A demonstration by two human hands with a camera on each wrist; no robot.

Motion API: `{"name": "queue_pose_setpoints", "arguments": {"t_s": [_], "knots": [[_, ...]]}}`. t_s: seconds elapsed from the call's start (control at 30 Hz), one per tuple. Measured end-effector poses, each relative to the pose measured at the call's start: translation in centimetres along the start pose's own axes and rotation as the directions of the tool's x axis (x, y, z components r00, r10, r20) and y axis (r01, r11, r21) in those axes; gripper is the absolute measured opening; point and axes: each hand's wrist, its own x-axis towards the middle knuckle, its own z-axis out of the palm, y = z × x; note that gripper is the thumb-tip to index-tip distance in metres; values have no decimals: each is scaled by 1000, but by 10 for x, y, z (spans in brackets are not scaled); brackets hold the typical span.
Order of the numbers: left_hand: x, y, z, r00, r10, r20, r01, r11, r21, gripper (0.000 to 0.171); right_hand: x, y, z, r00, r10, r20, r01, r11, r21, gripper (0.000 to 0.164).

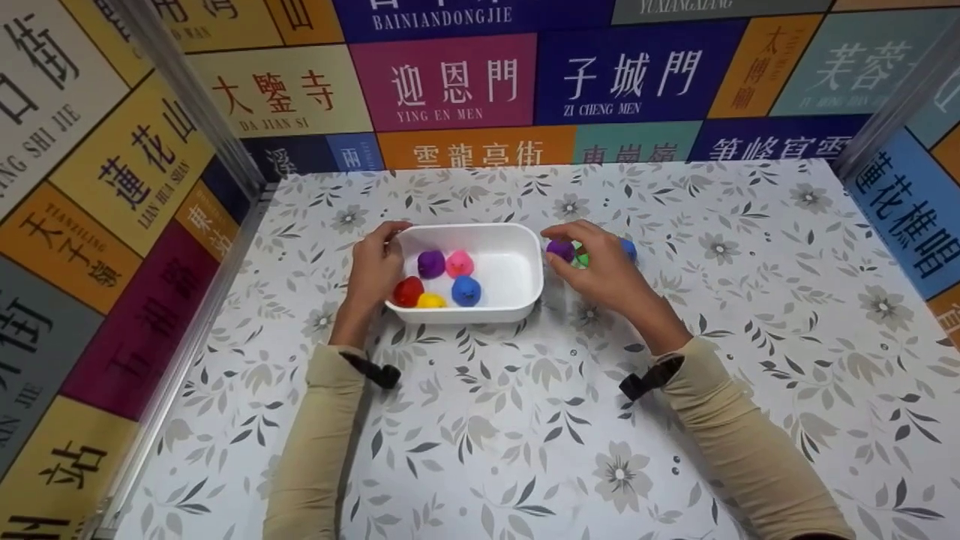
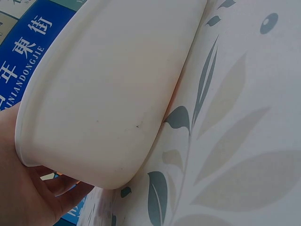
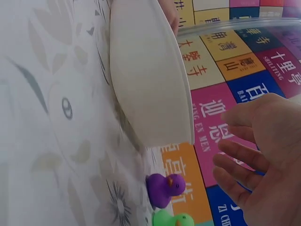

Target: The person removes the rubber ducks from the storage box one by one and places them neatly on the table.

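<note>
At the left end of a white plastic tub (image 1: 517, 270), my left hand (image 1: 376, 262) grips the rim, its fingers (image 2: 70, 190) against the outside of the end wall. Inside the tub sit several small toy ducks, among them a purple duck (image 1: 431, 264), a pink duck (image 1: 460, 263), a red duck (image 1: 409, 291), a yellow duck (image 1: 431, 301) and a blue duck (image 1: 466, 291). My right hand (image 1: 600, 262) holds nothing, fingers apart and slightly bent, just right of the tub. Close to it stand another purple duck (image 3: 162, 189) and a green duck (image 3: 171, 218).
Another blue toy (image 1: 628, 250) shows partly behind my right hand. The table (image 1: 480, 435) has a white leaf-and-flower cover. Panels with Chinese lettering (image 1: 442, 82) stand along the back and both sides.
</note>
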Motion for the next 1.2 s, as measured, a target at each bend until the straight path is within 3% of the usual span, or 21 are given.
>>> {"name": "queue_pose_setpoints", "arguments": {"t_s": [0.33,0.7,1.2], "knots": [[-1,0,0,1000,-5,1,5,1000,-4,40,5,-16,23,997,-18,75,15,999,41,36],[1,0,-2,1000,5,-3,-5,1000,10,40,13,-30,41,984,-111,139,101,992,79,36],[2,-1,0,1000,-10,4,10,1000,-5,40,17,-48,63,964,-100,248,84,993,77,39]]}}
